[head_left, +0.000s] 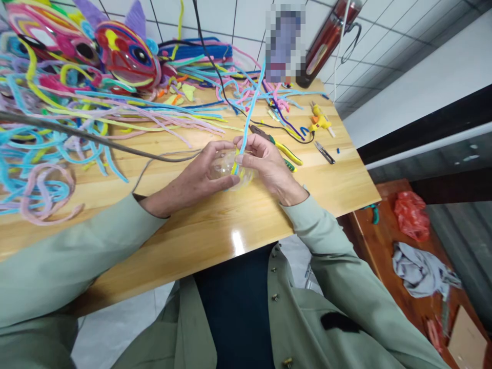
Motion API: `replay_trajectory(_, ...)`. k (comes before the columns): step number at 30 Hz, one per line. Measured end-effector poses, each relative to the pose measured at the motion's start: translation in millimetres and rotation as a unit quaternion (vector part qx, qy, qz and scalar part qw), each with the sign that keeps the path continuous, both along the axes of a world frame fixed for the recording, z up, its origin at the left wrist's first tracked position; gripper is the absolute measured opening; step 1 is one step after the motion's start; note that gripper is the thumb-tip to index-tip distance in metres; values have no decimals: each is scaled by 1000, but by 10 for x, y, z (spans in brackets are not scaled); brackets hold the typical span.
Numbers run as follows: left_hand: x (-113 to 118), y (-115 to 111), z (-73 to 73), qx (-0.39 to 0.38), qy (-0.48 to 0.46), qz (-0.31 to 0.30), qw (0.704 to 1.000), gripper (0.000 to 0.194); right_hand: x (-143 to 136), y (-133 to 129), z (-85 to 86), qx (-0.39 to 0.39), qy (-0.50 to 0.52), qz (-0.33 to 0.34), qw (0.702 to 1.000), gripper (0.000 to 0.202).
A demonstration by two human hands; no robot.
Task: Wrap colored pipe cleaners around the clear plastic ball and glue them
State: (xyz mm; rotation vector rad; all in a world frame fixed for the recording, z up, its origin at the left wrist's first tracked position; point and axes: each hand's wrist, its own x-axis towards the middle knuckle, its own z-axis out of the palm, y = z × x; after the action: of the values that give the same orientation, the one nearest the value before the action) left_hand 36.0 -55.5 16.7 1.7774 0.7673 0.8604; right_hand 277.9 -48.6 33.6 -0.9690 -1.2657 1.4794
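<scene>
Just above the wooden table, my left hand [207, 177] is wrapped round a clear, rounded plastic piece [222, 165]. My right hand [268, 163] pinches a light blue pipe cleaner [251, 114] against that piece, and its long free end points up and away from me. A yellow pipe cleaner [234, 167] lies along the plastic beside the blue one. Fingers cover part of the plastic, so its full shape is hidden. Pliers with yellow and green handles [284, 150] lie right behind my right hand.
Many coloured pipe cleaners [126, 110] cover the table's left and back. Two colourful decorated masks [126, 54] stand at the back left. A yellow glue gun [320, 119], small snips [325, 152] and a red thermos [326, 43] are to the right. A dark cable [96, 137] crosses the left side.
</scene>
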Motion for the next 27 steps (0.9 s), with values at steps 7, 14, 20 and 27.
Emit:
replay_trajectory(7,-8,-3,-103,28,5,23,999,85,-23,-10,20,-21,5,-13,1000,43)
replay_trajectory(14,-18,21,-220,69,-22,5,997,76,2,4,24,-16,-6,-21,1000,37)
replay_trajectory(20,-39,93,-239,123,-27,-20,992,75,17,20,10,-14,-8,-7,1000,36)
replay_trajectory(27,-25,85,-189,184,-9,-7,983,70,63,32,54,-19,-28,-10,999,41)
